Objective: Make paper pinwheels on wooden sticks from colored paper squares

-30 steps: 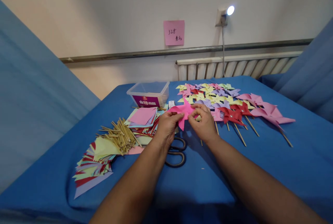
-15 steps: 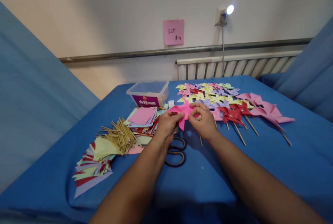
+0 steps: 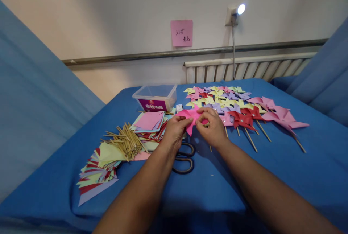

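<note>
A bright pink paper pinwheel (image 3: 190, 116) is held up between both hands over the middle of the table. My left hand (image 3: 175, 128) pinches its left side, thumb in front. With thumb and forefinger, my right hand (image 3: 212, 124) grips the pinwheel near its centre and right blade; whatever small part may lie between those fingertips is hidden. Below the left wrist, black scissor handles (image 3: 185, 165) rest on the cloth, the blades covered by the arm. Just behind the pinwheel stands a small white box (image 3: 179, 108).
Finished pinwheels (image 3: 231, 99) on sticks cover the right rear. To the left lie paper squares (image 3: 149, 120), a heap of wooden sticks (image 3: 129, 141) and fanned paper pieces (image 3: 100, 172). A clear plastic tub (image 3: 156, 98) stands behind. Blue curtains (image 3: 35, 92) flank the table.
My right hand's fingertips have shifted slightly left on the pinwheel. My left hand keeps its pinch, and the things on the table stay as they were.
</note>
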Demonstrator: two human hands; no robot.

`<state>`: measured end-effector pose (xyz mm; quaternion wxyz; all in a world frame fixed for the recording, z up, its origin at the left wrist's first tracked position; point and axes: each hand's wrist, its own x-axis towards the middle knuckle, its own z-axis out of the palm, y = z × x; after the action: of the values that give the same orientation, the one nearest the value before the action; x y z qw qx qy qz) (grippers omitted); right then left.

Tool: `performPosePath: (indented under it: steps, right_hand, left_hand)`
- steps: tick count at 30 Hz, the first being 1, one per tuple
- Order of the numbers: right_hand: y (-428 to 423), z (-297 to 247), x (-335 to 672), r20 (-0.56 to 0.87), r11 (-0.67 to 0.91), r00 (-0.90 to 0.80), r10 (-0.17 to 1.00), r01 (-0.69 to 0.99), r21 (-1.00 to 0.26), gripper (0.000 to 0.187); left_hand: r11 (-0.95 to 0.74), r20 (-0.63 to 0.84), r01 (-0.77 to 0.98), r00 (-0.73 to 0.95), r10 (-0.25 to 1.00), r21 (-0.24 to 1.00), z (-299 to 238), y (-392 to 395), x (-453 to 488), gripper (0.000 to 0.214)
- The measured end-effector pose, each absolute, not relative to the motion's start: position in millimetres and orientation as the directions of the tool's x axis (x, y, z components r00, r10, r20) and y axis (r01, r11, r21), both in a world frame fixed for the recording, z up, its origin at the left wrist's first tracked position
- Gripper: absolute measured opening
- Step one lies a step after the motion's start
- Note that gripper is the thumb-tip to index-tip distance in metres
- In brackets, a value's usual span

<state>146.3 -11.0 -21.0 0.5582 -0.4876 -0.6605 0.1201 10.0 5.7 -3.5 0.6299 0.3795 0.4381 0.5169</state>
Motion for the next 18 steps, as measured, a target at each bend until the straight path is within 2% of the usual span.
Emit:
performPosePath:
  steps: [18]
  right_hand:
    - [-6.0,-25.9,146.9,0.543,0.435,0.16,0.825,0.434,-0.789,0.014]
  left_hand:
    - [0.196,-0.17,-0.312,0.108,0.98,0.93,-4.2,5.4,11.3,0.026]
